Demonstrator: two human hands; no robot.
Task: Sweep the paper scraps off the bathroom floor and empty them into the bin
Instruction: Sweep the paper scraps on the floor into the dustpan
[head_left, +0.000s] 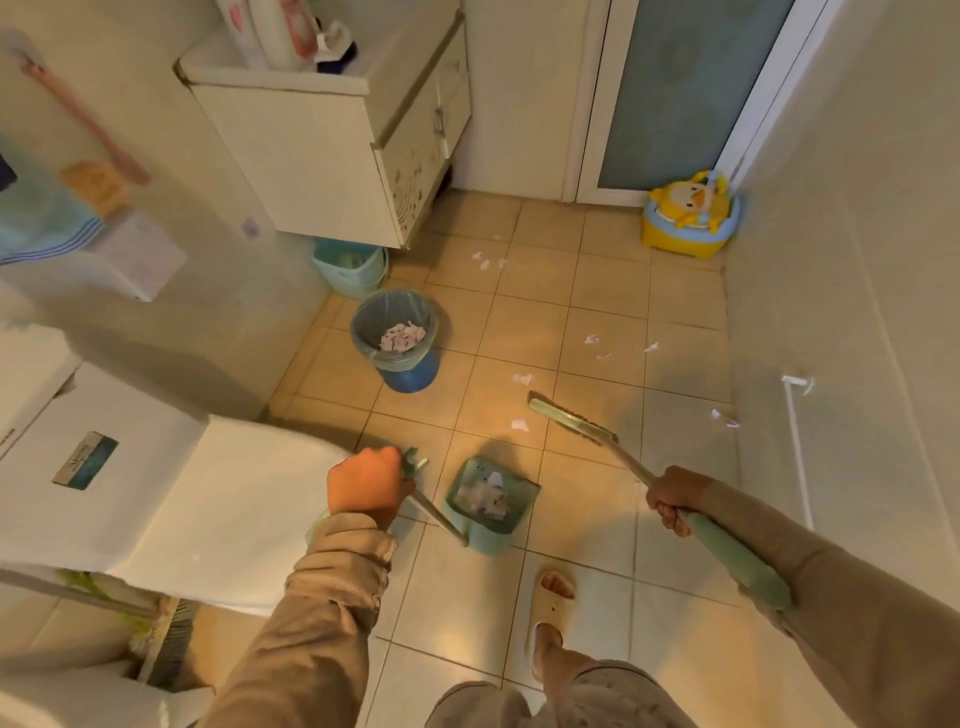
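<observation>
Our tan sleeves (311, 623) reach down toward a dustpan (485, 540) and a broom (571, 421), tiled floor (597, 649) below.
Our left grip (366, 486) is clamped round the dustpan's long handle, our right grip (672, 499) round the broom's green handle. Paper scraps (488, 493) lie in the dustpan; more lie loose on the tiles from twelve to two o'clock of it. At eleven o'clock stands the bin (410, 371), scraps inside.

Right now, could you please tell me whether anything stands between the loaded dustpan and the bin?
Nothing visible does: only bare tiles lie between the dustpan, held by the left hand, and the bin. The loose scraps lie to the right, by the broom.
</observation>
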